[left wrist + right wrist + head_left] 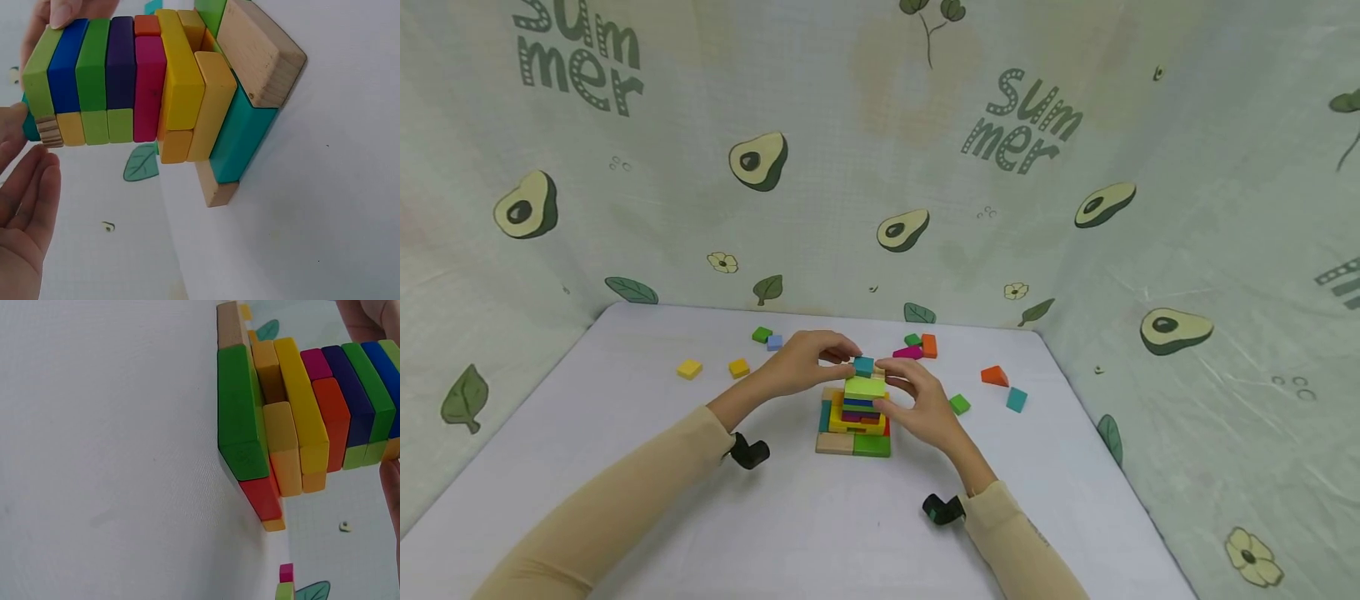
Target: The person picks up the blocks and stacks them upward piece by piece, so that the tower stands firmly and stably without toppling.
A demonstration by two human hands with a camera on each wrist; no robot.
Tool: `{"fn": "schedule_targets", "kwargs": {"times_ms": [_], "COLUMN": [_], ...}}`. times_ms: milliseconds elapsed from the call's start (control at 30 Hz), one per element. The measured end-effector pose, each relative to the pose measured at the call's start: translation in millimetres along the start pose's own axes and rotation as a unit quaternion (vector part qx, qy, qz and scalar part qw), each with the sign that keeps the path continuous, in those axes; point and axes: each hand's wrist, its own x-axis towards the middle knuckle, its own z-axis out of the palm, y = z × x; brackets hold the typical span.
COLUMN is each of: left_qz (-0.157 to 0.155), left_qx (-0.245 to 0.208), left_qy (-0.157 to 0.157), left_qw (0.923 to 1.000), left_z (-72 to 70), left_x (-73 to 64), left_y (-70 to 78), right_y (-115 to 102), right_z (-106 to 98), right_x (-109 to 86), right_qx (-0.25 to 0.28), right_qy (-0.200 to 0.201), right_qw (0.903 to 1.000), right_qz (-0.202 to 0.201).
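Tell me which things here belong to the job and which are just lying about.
In the job: tower, teal block at its top, left hand pinching that block, right hand touching the tower.

Lying about, perhaps as spares: yellow blocks, light blue block, green blocks, magenta block, orange blocks, loose teal block.

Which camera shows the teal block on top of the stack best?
The head view: the teal block shows near the picture's middle, its front face largely uncovered. The left wrist view catches only a sliver; the right wrist view doesn't show it.
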Motion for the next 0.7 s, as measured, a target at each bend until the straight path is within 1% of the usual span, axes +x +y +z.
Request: {"fn": "schedule_targets", "kwargs": {"times_ms": [133,300,700], "left_qz": [0.011,0.019,0.027], "left_qx": [-0.007,-0.003,-0.003], "left_qy": [0.004,0.003,0.011], "left_qw": [0.9999,0.9998,0.9996], "left_z": [-0.3,1.6,7.7], "left_x": [-0.3,1.6,5.9], "left_y": [-0.6,2.0,5.3], "right_y": [-0.5,-0.3,-2.7], "right_z": [0.3,0.5,-0.4], "right_x": [1.2,1.2,0.8], "right_qx": [0.002,0.001,-0.006], "right_qy": [-0.002,-0.005,-0.006], "right_qw": [1.0,1.0,0.9999], "right_qz": [0.0,-0.004,-0.006]}}
